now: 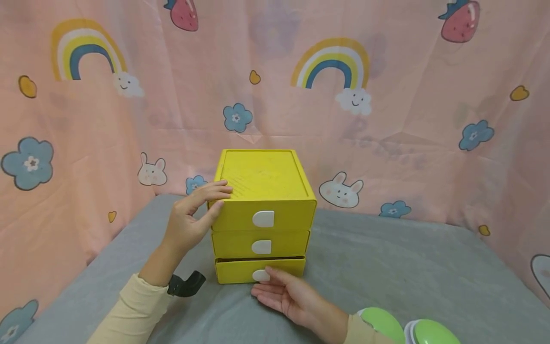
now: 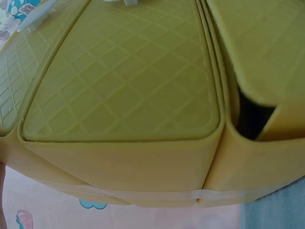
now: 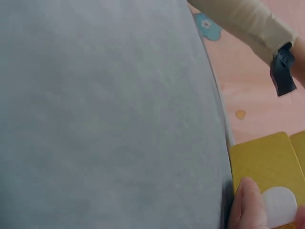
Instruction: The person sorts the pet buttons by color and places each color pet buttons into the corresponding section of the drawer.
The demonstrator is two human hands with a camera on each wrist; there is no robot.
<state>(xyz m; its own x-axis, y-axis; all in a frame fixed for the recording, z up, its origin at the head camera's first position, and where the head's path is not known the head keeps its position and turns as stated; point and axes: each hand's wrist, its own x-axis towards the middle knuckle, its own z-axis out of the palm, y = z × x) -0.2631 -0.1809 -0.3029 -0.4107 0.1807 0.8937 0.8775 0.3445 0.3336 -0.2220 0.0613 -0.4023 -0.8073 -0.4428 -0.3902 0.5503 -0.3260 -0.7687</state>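
Note:
A yellow three-drawer box (image 1: 266,172) stands on the grey cloth, each drawer front bearing a white tab handle. My left hand (image 1: 191,217) rests on its top left front corner, fingers lying on the top and thumb against the front edge. At the bottom drawer (image 1: 229,273), my right hand (image 1: 296,298) pinches the white handle (image 1: 259,275), thumb on one side and fingers below. A dark gap shows above that drawer, which sits slightly pulled out. The left wrist view shows the same gap beside the middle drawer (image 2: 124,81). The upper two drawers are closed.
Two green-and-white round objects (image 1: 431,332) lie at the front right, partly cut off by the frame. Grey cloth (image 1: 386,267) covers the surface. Behind hangs a pink printed curtain (image 1: 275,124). A black wrist mount (image 1: 186,284) sticks out from the left sleeve.

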